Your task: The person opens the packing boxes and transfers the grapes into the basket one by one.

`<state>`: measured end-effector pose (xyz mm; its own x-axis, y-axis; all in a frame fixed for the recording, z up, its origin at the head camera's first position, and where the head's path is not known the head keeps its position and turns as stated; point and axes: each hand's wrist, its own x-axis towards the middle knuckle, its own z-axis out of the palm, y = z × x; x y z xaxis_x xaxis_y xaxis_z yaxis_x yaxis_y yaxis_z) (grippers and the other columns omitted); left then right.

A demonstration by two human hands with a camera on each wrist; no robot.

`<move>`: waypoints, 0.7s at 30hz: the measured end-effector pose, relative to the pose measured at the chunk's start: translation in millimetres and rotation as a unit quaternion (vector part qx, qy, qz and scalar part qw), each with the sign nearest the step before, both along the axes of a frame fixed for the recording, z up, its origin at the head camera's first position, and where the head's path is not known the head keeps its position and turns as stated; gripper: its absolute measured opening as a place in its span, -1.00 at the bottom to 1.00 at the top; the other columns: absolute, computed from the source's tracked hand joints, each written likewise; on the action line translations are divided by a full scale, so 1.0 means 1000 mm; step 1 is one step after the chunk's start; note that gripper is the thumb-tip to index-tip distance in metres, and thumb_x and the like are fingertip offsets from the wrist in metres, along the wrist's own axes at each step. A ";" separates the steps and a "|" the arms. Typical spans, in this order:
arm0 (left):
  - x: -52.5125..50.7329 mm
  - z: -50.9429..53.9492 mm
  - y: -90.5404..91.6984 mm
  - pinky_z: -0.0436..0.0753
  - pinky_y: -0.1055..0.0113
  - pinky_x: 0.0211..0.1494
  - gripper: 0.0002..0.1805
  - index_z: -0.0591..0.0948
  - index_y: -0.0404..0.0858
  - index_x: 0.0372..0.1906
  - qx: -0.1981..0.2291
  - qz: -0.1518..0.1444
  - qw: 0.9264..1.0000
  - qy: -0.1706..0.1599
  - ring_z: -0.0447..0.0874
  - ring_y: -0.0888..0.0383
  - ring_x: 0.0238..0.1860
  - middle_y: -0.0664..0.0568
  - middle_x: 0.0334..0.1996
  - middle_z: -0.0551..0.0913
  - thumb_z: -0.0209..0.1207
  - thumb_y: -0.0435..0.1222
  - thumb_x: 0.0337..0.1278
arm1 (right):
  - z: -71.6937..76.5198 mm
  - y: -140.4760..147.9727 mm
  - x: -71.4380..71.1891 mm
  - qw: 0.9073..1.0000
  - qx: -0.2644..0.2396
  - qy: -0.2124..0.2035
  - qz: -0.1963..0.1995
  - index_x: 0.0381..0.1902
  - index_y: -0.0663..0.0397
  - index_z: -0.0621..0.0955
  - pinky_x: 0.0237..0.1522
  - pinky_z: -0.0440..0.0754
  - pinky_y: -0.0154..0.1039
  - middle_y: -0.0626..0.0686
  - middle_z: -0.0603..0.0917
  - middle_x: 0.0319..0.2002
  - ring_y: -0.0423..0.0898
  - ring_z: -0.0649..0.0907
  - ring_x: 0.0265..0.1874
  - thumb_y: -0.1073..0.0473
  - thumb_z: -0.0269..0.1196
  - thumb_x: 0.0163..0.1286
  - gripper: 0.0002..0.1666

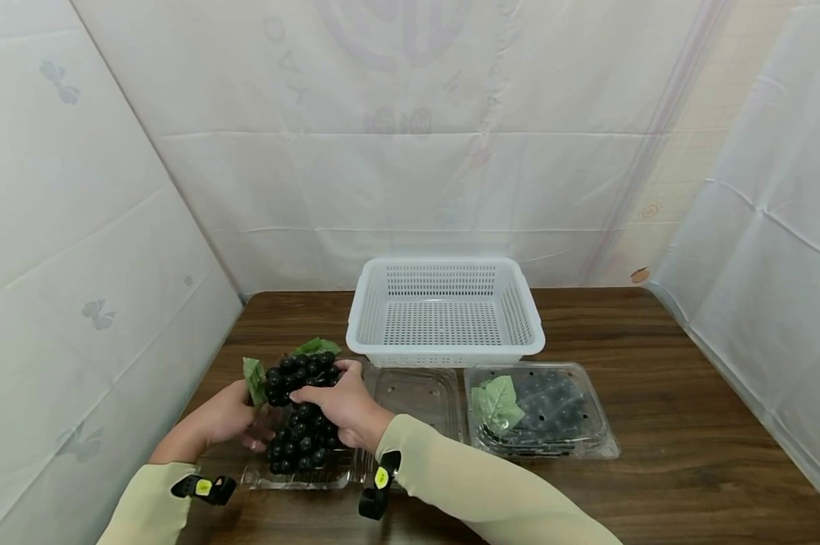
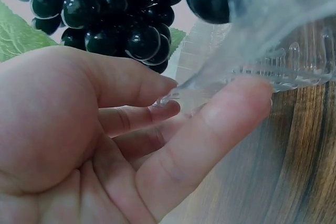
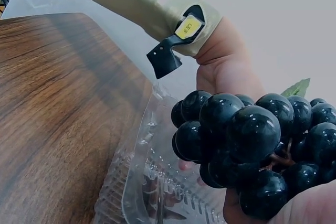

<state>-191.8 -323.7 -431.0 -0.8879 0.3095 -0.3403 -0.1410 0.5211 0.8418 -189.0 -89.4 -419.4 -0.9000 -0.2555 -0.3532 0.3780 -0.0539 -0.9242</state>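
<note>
On the dark-brown wood-grain table [image 1: 689,424], I saw the right hand [image 1: 350,409] gripping glossy black round grapes [image 1: 303,440] at its nine o'clock, strung twelve-to-six over a clear plastic box [image 1: 307,482], whose nine-o'clock edge the left hand [image 1: 229,415] seemed to pinch.

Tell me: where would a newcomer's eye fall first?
Probably on the glossy black round grapes in the person's right hand, over an open clear plastic box at left on the wood-grained table. Next, the white rectangular plastic basket at the back centre, then the closed clear plastic box with its pale green leaf, right of the open one.
</note>
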 end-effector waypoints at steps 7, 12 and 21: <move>0.001 0.002 0.000 0.82 -0.01 -0.30 -0.67 0.50 -0.53 0.21 0.001 -0.001 1.000 -0.002 0.78 -0.10 -0.23 -0.31 -0.02 0.68 0.01 -0.45 0.48 | 0.003 0.000 0.003 1.000 0.005 0.000 0.010 0.33 -0.19 0.26 0.08 0.57 0.09 0.23 0.39 0.34 0.21 0.50 0.29 0.03 0.57 0.14 -0.06; 0.000 0.002 -0.001 0.81 0.03 -0.33 -0.63 0.55 -0.47 0.22 -0.009 -0.029 0.999 0.014 0.78 -0.08 -0.25 -0.23 -0.13 0.72 0.12 -0.30 0.50 | 0.005 -0.002 0.005 1.000 0.004 0.008 0.012 0.33 -0.19 0.26 0.14 0.57 0.13 0.24 0.36 0.38 0.22 0.48 0.32 0.05 0.58 0.12 -0.06; -0.005 0.000 0.000 0.76 0.09 -0.44 -0.87 0.47 -0.40 -0.07 -0.003 -0.071 0.997 0.030 0.53 0.14 -0.53 -0.05 -0.54 0.51 0.01 -0.38 0.50 | 0.011 -0.002 0.005 1.000 -0.012 0.005 0.013 0.37 -0.21 0.23 0.27 0.51 0.22 0.25 0.31 0.41 0.24 0.43 0.37 0.04 0.57 0.15 -0.03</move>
